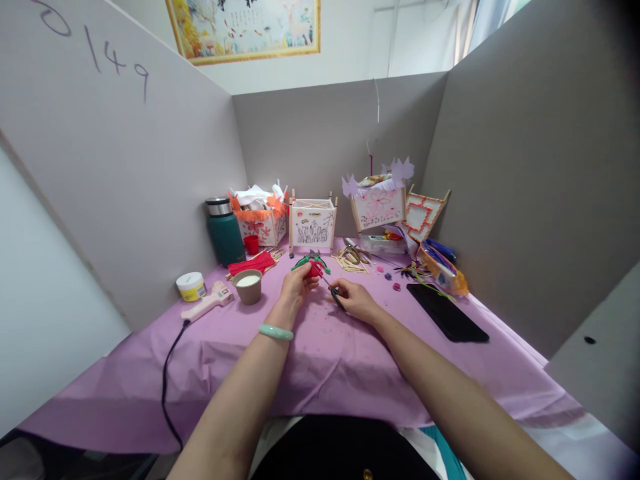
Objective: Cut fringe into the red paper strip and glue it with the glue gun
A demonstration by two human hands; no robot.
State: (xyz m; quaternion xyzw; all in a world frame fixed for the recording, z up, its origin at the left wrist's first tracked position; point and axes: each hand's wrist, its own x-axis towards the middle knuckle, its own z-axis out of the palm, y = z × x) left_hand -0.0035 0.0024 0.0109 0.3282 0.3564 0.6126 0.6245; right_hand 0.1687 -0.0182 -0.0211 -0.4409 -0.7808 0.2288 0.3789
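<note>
My left hand (299, 285), with a pale green bangle (276, 332) on its wrist, pinches a small red piece (315, 269) that looks like paper or felt. My right hand (356, 300) is closed on black-handled scissors (337, 299), whose blades point up and left at the red piece. Whether the blades touch it is hard to tell. Just behind my left hand lie green-handled pliers (325, 267), partly hidden. Tiny scraps are scattered on the purple tablecloth (320, 360) below my hands.
On the left are a glue gun (213, 300), a white-lidded jar (191, 287), a cup (247, 288) and a green bottle (226, 233). Decorated lanterns (313, 225) stand behind, near sticks (353, 260). A black phone-like slab (445, 312) lies right. Grey panels (340, 127) enclose the table.
</note>
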